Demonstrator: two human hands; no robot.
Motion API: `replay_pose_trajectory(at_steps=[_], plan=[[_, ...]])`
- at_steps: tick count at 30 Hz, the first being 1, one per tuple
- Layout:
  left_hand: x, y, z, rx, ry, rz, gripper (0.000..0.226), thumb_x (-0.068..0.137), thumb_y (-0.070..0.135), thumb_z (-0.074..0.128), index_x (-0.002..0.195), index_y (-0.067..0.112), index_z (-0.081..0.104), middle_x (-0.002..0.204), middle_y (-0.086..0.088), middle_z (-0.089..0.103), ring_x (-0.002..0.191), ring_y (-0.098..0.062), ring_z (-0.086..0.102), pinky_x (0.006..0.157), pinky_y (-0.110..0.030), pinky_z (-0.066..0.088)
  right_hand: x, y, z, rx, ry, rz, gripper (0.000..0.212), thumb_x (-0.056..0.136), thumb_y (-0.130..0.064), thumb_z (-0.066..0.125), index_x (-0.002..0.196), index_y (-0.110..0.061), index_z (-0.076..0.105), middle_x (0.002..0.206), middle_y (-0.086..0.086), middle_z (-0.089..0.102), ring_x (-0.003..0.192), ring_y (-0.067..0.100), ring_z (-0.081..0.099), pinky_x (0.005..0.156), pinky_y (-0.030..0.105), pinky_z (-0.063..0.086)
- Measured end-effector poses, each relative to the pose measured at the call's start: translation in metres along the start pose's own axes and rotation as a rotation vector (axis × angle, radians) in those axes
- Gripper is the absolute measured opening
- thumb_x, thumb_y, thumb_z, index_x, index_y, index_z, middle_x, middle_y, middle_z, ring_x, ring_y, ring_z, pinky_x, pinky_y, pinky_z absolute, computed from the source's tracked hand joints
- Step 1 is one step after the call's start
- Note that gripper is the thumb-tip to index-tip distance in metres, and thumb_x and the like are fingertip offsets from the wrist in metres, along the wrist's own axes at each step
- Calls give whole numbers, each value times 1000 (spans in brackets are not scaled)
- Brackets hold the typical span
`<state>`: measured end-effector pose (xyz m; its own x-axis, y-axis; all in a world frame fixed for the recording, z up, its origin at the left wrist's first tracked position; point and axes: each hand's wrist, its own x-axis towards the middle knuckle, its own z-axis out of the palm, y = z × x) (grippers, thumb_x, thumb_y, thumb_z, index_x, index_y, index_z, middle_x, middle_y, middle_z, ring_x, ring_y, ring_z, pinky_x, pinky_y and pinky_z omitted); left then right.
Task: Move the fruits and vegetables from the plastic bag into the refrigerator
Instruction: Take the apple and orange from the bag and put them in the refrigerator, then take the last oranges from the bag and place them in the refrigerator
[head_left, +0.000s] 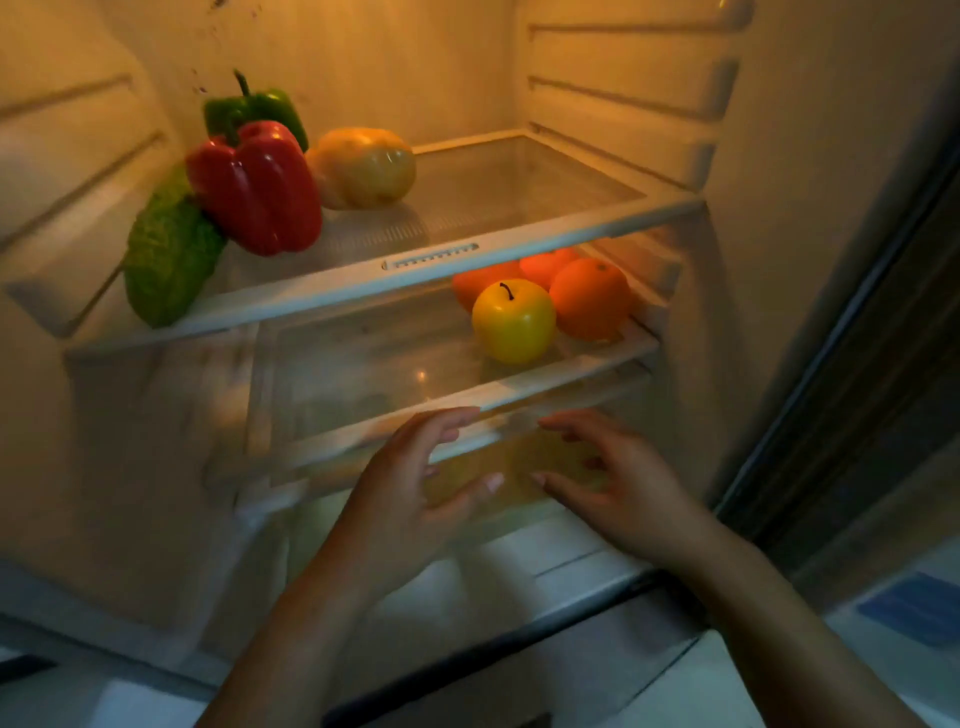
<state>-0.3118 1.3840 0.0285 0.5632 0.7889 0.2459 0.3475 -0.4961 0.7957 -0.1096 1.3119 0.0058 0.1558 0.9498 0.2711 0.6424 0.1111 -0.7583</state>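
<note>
Refrigerator (623, 78): is being viewed from the front, and its inside is being lit in a warm yellow glow.
Upper shelf (519, 192): is being occupied on its left half by four vegetables.
Lower shelf (519, 387): is being occupied at its right end by the fruits.
Drawer (519, 457): a clear drawer is being seen just under the lower shelf. Something yellowish is being glimpsed through its front, too blurred to be named.
Left hand (415, 483): is being held wide, fingers spread, with nothing being gripped. It is being held before the drawer front with the index fingertip at the lower shelf's rim. Whether the rim is being touched cannot be told.
Right hand (618, 488): is being held wide as well, fingers spread and nothing being gripped, just beside the left hand and before the drawer.
Bumpy green gourd (166, 254): is being propped at the upper shelf's front left corner, touching the red pepper.
Red pepper (254, 187): is being leaned against the gourd, in front of the green pepper.
Yellow pepper (363, 166): is being rested on its side, just beside the red pepper.
Green pepper (260, 106): is being partly hidden behind the red pepper, stem up.
Orange fruits (589, 299): are being clustered at the back right of the lower shelf.
Yellow apple (513, 322): is being stood stem up, in front of the orange fruits and touching them.
</note>
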Motion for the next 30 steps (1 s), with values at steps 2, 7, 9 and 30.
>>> replay_pose_trajectory(at_steps=[2, 7, 9, 30], plan=[[-14, -11, 7, 46, -76, 8, 47, 77, 47, 68, 120, 42, 50, 122, 30, 48, 116, 13, 43, 87, -6, 40, -19, 0, 5, -51, -26, 73, 48, 79, -41, 67, 123, -29, 52, 121, -19, 50, 108, -6, 47, 88, 8, 40], [-43, -35, 35, 215, -353, 17, 48, 83, 47, 57, 128, 36, 44, 123, 28, 38, 114, 10, 39, 91, -8, 31, -82, 4, 17, -177, -115, 283, 49, 81, -48, 62, 125, -34, 49, 127, -17, 49, 111, -3, 46, 96, 21, 42], [-54, -39, 51, 246, -465, 27, 49, 85, 50, 55, 130, 36, 42, 129, 25, 35, 121, 3, 37, 97, -17, 32, -108, 5, 18, -201, -114, 343, 47, 81, -47, 62, 125, -35, 49, 128, -18, 49, 110, -4, 45, 96, 18, 40], [-251, 164, 300, 186, -1015, 213, 45, 86, 46, 57, 128, 36, 44, 127, 26, 37, 112, 9, 36, 90, -13, 30, -516, 7, -135, -258, 88, 885, 48, 85, -51, 56, 129, -35, 45, 133, -18, 46, 115, 1, 46, 88, 12, 33]])
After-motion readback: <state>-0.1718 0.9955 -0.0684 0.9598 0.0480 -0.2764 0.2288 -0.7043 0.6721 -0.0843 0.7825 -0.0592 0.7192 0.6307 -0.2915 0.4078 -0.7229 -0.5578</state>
